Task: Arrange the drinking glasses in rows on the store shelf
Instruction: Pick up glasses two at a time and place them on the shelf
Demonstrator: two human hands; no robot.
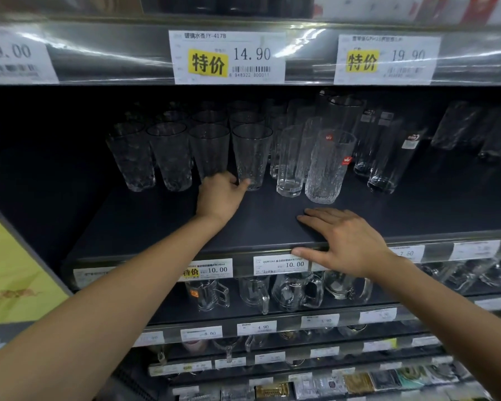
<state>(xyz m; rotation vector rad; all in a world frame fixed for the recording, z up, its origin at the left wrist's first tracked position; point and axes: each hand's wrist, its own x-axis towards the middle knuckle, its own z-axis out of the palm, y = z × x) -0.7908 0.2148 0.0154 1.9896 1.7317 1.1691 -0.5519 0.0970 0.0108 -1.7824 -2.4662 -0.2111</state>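
Clear textured tumblers (168, 154) stand in rows at the back left of the dark shelf (156, 227). My left hand (219, 196) reaches in with curled fingers at the base of the third front-row tumbler (209, 149). Its thumb lies against the base of the fourth tumbler (252, 154). To the right stand a ribbed glass (289, 163) and a frosted glass with red stickers (329, 169). Taller smooth glasses (388, 166) stand farther right. My right hand (342, 244) rests flat on the shelf's front edge, fingers straight, holding nothing.
The shelf above carries price labels (227, 57) on its front rail. Below, glass mugs with handles (295, 290) fill the lower shelf, with more glassware and price tags (279, 264) under that. A yellow sign (15, 273) sits at the left. More glasses (469, 128) stand far right.
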